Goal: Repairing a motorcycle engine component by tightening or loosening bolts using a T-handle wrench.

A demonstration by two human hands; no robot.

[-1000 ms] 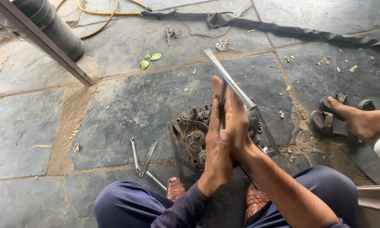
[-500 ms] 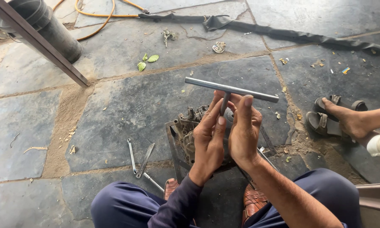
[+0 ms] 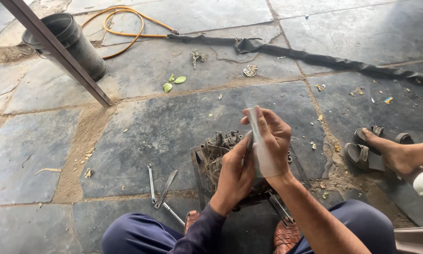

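My left hand (image 3: 235,171) and my right hand (image 3: 270,141) are together over a greasy metal engine part (image 3: 218,150) that sits in a dark metal frame (image 3: 197,181) on the stone floor. A blurred grey metal bar (image 3: 261,143) stands nearly upright between the fingers of my right hand. My left hand grips the lower part of the tool below it, close to the engine part. My knees in blue trousers are at the bottom of the view.
A spanner (image 3: 151,181), a flat file (image 3: 166,188) and a thin rod (image 3: 174,214) lie left of the frame. A black bucket (image 3: 77,44), a slanted metal bar (image 3: 56,49), an orange hose (image 3: 127,23) and a black rubber strip (image 3: 324,59) lie farther off. Another person's sandalled foot (image 3: 385,150) rests at the right.
The metal bar swung from slanting up-left, through horizontal, to nearly upright in my hands. Both hands stayed over the engine part.
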